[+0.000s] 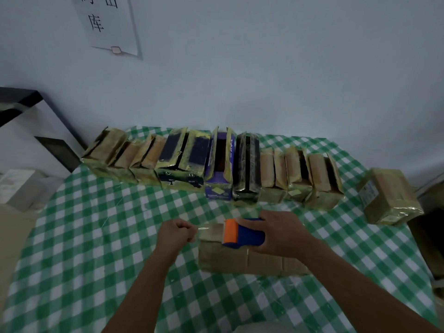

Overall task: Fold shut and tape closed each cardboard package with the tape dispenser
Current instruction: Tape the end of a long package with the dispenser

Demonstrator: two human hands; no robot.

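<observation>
Clear tape [201, 229] pinched by left hand [173, 234], blocky dispenser [242, 234]

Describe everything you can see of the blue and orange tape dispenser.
The blue and orange plastic tape dispenser has a blue body and an orange front end pointing left. It sits over the far left part of the flat brown cardboard package. The right hand grips its blue body from the right. A strip of clear tape runs from the orange end to the left hand, which pinches its free end. The roll itself is hidden.
</observation>
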